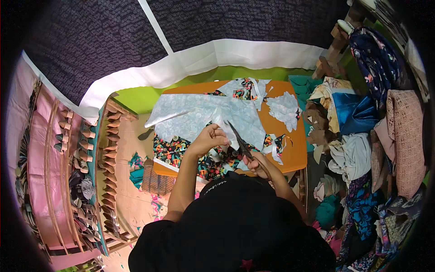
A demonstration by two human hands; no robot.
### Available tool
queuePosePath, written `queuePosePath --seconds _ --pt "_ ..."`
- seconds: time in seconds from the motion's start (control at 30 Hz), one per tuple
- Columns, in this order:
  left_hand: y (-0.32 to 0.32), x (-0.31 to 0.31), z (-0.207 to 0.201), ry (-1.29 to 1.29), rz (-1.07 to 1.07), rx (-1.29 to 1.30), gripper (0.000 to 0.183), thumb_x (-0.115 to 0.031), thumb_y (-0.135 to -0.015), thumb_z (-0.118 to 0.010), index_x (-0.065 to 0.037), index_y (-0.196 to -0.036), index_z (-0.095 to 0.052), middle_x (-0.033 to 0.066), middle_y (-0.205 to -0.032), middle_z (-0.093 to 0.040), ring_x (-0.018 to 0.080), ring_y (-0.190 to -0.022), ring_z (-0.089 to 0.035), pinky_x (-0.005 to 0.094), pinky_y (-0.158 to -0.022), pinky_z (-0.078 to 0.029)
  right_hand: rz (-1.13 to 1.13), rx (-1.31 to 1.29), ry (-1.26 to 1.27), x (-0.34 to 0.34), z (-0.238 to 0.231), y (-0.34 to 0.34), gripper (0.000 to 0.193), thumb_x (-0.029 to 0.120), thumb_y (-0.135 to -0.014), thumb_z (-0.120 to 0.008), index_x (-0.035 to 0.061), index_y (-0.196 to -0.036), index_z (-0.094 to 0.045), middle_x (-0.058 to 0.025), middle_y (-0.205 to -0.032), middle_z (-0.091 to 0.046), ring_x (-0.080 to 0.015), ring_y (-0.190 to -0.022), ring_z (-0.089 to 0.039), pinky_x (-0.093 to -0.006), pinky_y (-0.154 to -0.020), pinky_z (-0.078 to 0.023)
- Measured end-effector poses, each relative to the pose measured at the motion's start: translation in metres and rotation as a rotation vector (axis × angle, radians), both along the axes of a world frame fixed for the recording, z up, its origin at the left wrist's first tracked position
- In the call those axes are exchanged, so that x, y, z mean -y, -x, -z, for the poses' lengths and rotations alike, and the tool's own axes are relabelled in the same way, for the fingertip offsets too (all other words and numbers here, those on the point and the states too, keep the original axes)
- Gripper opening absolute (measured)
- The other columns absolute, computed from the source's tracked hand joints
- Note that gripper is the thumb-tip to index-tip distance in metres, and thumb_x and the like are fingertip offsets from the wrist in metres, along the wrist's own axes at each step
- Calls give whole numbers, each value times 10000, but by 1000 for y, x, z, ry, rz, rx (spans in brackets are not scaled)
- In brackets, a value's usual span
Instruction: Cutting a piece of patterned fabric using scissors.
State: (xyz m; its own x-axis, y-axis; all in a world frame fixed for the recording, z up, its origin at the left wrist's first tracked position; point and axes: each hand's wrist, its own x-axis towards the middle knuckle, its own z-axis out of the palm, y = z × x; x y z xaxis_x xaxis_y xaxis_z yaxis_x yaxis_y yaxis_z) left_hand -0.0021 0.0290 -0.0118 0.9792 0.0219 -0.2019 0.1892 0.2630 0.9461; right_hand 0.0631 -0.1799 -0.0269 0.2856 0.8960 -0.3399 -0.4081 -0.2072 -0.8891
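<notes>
My left hand [209, 137] pinches the edge of a pale blue-white patterned fabric [199, 117] that lies spread over an orange table [290, 149]. In my right hand [257, 163] I hold dark scissors [239, 140], blades pointing up and left into the strip of fabric beside the left hand's fingers. Under the pale cloth lies a black fabric with a bright multicoloured print [174, 152]. My dark shirt fills the lower middle of the view.
Cut scraps [284, 108] lie at the table's far right. A heap of folded and loose fabrics [362, 136] rises on the right. On the left stands a wooden rack with thread cones [108, 149]. Scraps litter the floor [136, 170].
</notes>
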Motion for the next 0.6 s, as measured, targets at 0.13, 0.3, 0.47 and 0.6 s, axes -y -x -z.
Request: queuePosePath --seconds 0.13,0.3,0.47,0.6 --pt "-5 17 -3 123 -211 -70 172 -74 -714 -618 -51 -718 -448 1 -650 -509 64 -590 -507 193 -509 -410 153 23 -66 -3 9 3 325 348 -694 -574 64 -747 -423 58 -533 -339 -23 -426 -291 -163 -365 -216" --pt "-9 27 -8 261 -413 -23 157 -77 -728 -602 -82 -725 -445 -41 -591 -471 23 -521 -444 160 -466 -364 131 204 -120 0 23 4 516 528 -685 -537 37 -801 -431 34 -625 -353 -48 -530 -315 -173 -464 -271" --pt "-9 32 -11 119 -417 18 163 -36 -714 -600 -71 -729 -441 -21 -604 -504 24 -531 -465 157 -470 -363 97 276 -189 0 30 7 544 554 -767 -404 22 -872 -435 8 -687 -384 -78 -594 -351 -187 -528 -321" --pt "-12 39 -10 68 -436 14 145 -8 -704 -593 -52 -719 -455 5 -635 -539 35 -543 -484 159 -476 -369 115 -19 -176 -6 26 9 689 672 -602 -471 48 -887 -406 43 -659 -325 -33 -531 -294 -161 -467 -273"
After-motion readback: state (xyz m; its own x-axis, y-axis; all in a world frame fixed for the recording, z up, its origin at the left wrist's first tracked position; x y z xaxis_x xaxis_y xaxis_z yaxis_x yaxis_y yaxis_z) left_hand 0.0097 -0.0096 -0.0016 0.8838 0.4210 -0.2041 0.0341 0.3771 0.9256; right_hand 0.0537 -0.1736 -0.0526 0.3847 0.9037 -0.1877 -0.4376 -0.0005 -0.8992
